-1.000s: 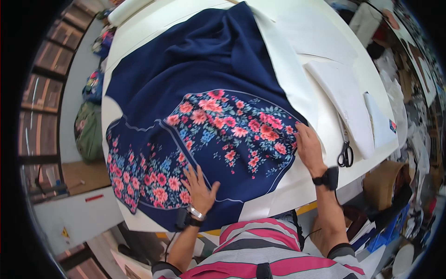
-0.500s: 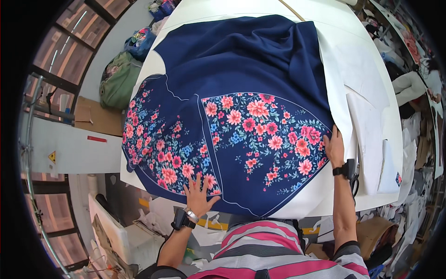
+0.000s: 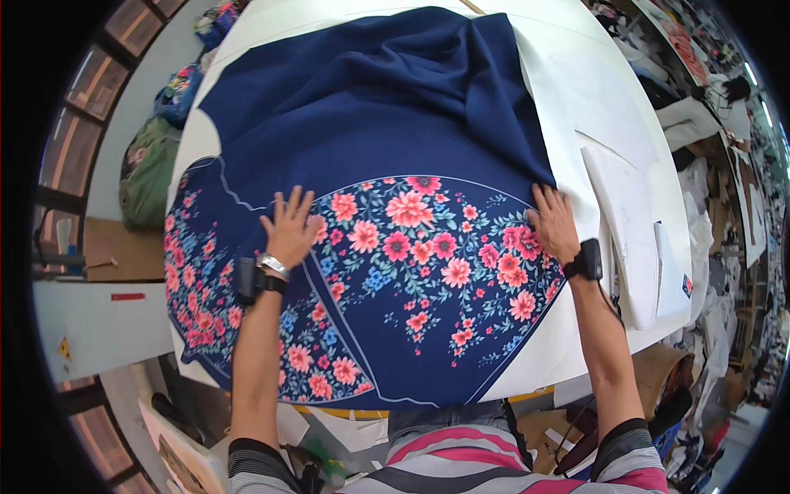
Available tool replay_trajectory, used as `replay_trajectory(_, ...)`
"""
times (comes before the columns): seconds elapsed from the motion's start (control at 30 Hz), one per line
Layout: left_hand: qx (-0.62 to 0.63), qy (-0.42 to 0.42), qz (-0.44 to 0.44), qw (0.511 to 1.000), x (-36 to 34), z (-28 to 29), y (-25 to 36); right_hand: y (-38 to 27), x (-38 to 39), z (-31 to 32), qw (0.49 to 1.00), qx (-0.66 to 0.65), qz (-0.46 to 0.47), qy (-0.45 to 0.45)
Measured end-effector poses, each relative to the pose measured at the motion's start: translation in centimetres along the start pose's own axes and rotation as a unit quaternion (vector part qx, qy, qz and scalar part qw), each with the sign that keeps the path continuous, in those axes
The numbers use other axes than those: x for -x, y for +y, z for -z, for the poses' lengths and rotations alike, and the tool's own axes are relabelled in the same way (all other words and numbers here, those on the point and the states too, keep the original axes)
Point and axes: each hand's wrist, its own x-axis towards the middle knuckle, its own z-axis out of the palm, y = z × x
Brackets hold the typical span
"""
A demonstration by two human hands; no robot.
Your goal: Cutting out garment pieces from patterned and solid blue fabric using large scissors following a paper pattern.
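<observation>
A large navy fabric (image 3: pixel 395 132) with pink, red and blue flower prints lies over a white table. White outlines border its two printed panels. Its far part is rumpled into folds, while the near printed part lies mostly smooth. My left hand (image 3: pixel 290 232) rests on the fabric near the top corner of the right-hand panel, fingers stretched out. Lying on the right edge of that panel is my right hand (image 3: pixel 555 224), its fingers extended and pointing away from me. Neither hand grips anything visible.
White paper sheets (image 3: pixel 629 239) lie on the table's right side. Left of the table are a green cloth bundle (image 3: pixel 150 174) and a cardboard piece (image 3: pixel 123 251). A person in light trousers (image 3: pixel 687 123) is at the far right, among heaps of cloth.
My left hand has moved from the fabric's near edge farther away, up to the panel's top corner. My right hand has slid slightly up along the right edge. The whole view has shifted.
</observation>
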Motion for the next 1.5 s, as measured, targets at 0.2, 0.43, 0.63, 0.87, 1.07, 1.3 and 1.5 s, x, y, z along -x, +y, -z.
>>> replay_trajectory(0.2, -0.037, 0.046, 0.105, 0.993, -2.4, -4.4, -6.8, 10.5, -2.1, -5.9, 0.991, 0.026, -0.113, 0.073)
replay_trajectory(0.43, -0.066, 0.068, 0.102, 0.990, -3.1, -5.6, -9.0, 10.9, -2.3, -6.6, 0.990, 0.014, -0.128, 0.063)
replay_trajectory(0.63, -0.059, 0.080, 0.071, 0.993, -2.3, -5.8, -8.0, 5.5, 1.7, -3.3, 0.995, 0.079, -0.038, 0.054)
replay_trajectory(0.87, -0.067, 0.048, 0.106, 0.991, -2.7, -3.6, -5.5, 6.9, 11.4, 1.5, 0.961, 0.190, -0.198, 0.039)
replay_trajectory(1.07, 0.033, 0.211, -0.176, 0.961, -6.1, -0.5, 1.6, -0.5, 13.8, 4.5, 0.982, 0.080, -0.148, 0.090)
replay_trajectory(1.3, 0.053, -0.005, -0.310, 0.949, -15.7, -0.3, 11.8, -4.0, 15.7, 0.8, 0.979, -0.076, -0.182, 0.057)
replay_trajectory(1.5, 0.018, -0.030, -0.120, 0.992, -23.3, -0.9, 11.7, 5.3, 17.3, -1.7, 0.954, -0.017, -0.262, 0.146)
